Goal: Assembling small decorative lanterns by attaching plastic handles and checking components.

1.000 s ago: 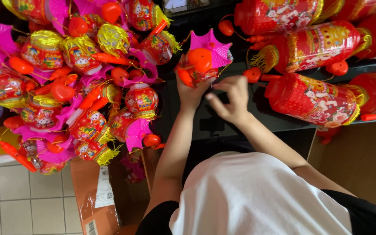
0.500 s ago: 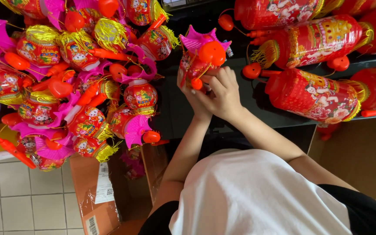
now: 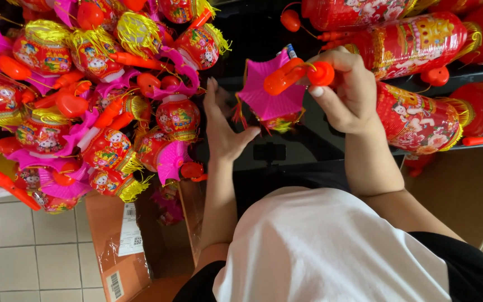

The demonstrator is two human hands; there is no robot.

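My right hand grips the orange plastic handle of a small toy lantern with a pink fan-shaped top and a red and gold body. My left hand is open beside the lantern's left edge, fingers pointing up and thumb toward the lantern's underside, holding nothing. Both hands are raised in front of a dark shelf, above my white shirt.
A dense cluster of red, pink and gold toy lanterns hangs at the left. Long red cylinder lanterns lie on the dark shelf at the right. An open cardboard box stands on the tiled floor below.
The camera view has moved closer. My hands have come apart: the left let go of the lantern and opened, while the right keeps it by the orange handle, turned so the pink top faces me.
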